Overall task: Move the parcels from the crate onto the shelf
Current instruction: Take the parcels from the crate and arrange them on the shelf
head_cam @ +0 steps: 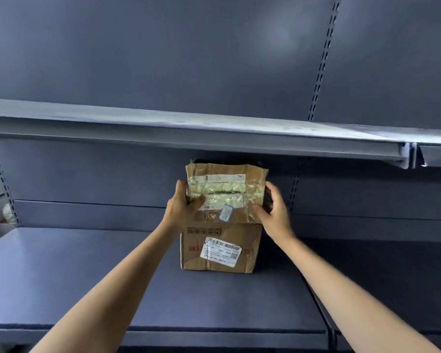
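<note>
Seeing: cardboard parcel [220,217] standing on lower shelf [87,276], under upper shelf [189,128]
Left grip [185,205]: I've fingers curled round parcel's 9 o'clock edge
Right grip [274,210]: thumb on top, fingers curled at its 3 o'clock side

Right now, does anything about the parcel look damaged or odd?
Yes. The cardboard parcel on the lower shelf is crumpled at its top corners, and wrinkled clear tape covers its top. Both hands, left hand and right hand, hold its upper edges.
</note>
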A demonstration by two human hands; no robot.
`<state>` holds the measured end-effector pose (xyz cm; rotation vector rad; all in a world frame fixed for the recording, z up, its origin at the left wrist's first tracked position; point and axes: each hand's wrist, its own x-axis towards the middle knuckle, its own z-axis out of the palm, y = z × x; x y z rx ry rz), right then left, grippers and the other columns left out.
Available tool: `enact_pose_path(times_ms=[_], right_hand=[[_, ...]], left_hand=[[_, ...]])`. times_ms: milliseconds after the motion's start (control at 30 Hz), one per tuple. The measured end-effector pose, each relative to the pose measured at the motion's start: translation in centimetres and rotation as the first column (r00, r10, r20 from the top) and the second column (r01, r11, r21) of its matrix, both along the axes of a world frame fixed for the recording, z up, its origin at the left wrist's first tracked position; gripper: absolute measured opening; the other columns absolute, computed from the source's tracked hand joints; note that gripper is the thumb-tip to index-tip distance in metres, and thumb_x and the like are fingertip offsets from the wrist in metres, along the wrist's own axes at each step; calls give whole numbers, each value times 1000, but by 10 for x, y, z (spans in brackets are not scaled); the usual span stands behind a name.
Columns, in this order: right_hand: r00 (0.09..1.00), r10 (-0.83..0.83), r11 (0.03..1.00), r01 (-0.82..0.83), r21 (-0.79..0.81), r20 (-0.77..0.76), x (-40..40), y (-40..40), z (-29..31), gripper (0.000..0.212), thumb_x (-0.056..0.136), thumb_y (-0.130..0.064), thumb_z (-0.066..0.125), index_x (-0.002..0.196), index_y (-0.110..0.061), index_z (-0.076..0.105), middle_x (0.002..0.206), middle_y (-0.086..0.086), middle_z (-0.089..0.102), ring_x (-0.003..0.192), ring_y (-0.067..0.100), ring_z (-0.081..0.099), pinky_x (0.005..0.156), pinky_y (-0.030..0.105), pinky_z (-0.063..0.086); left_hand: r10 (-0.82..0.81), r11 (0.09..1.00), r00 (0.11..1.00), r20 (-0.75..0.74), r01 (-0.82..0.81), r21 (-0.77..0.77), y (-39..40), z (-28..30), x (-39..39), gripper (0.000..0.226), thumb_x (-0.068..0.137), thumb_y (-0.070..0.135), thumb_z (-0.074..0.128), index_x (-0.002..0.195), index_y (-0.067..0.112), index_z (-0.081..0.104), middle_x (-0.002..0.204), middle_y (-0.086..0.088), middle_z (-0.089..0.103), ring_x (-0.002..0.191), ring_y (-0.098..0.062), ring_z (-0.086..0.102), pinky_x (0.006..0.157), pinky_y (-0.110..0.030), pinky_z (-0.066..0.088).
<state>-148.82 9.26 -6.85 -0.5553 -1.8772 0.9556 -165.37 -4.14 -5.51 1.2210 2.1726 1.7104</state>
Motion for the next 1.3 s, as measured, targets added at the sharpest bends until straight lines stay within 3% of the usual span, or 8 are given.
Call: enact_pose_path(times_ms=[267, 400, 500, 667, 867, 1033, 1100, 1300], right_hand=[[999, -32, 997, 34, 69, -25, -28, 38, -24, 59, 82, -2, 64, 134, -9, 37, 126, 3, 55, 116, 20, 55, 101, 43, 44], [997, -49, 996, 54, 72, -66, -32, 40, -34, 58, 83, 1, 60, 135, -10, 37, 120, -10, 53, 111, 12, 54, 100, 36, 44], [995, -68, 994, 74, 76, -73, -33, 37, -36, 56, 84, 1, 59, 135, -9, 38, 107, -29, 49, 104, 6, 54, 93, 26, 44], [995, -55, 995, 61, 83, -79, -29, 31, -36, 55, 84, 2, 59, 134, -8, 38, 108, -30, 47, 105, 5, 54, 94, 26, 45], [998, -45, 995, 49, 86, -49, -28, 24, -33, 56, 85, 4, 55, 136, -7, 35, 116, -8, 52, 107, 14, 55, 95, 30, 44], [995, -93, 995, 94, 40, -22, -24, 17, -35, 67, 83, -3, 62, 140, -11, 28, 134, 11, 51, 121, 24, 52, 102, 38, 42], [991, -130, 991, 131, 7, -7, -14, 12, -39, 70, 83, -11, 66, 141, -15, 28, 137, 13, 48, 124, 23, 48, 103, 40, 40], [979, -158, 986, 163, -28, 128, 35, -19, -60, 65, 82, 0, 62, 139, -14, 33, 135, 12, 48, 124, 24, 46, 104, 40, 38]], left_hand=[[54, 998, 995, -88, -55, -8, 37, -22, -25, 25, 89, 22, 57, 101, 20, 34, 85, 3, 59, 68, -11, 57, 52, -25, 45], [62, 998, 993, -96, -62, 7, 41, -28, -28, 26, 90, 23, 56, 102, 24, 33, 85, 9, 58, 68, -2, 57, 46, -13, 42], [76, 997, 993, -90, -74, 21, 40, -29, -27, 26, 89, 22, 56, 102, 24, 34, 83, 13, 58, 70, -1, 58, 52, -17, 45], [55, 998, 995, -80, -53, 32, 35, -28, -27, 27, 89, 20, 56, 103, 24, 34, 85, 16, 58, 72, -4, 61, 58, -24, 52], [50, 999, 997, -56, -49, 7, 31, -27, -23, 29, 91, 22, 55, 110, 21, 33, 89, 7, 60, 72, -11, 62, 58, -26, 51], [30, 992, 998, -48, -36, -118, 14, -24, -23, 58, 87, 31, 60, 131, 16, 25, 132, -15, 53, 109, -35, 60, 85, -44, 53], [59, 983, 993, -100, -75, -166, -2, -28, -24, 67, 85, 31, 63, 136, 14, 23, 142, -20, 42, 127, -36, 46, 92, -42, 46], [33, 910, 979, -201, -112, -398, -66, -58, -16, 71, 83, 26, 65, 140, 13, 25, 140, -19, 43, 125, -36, 43, 93, -41, 41]])
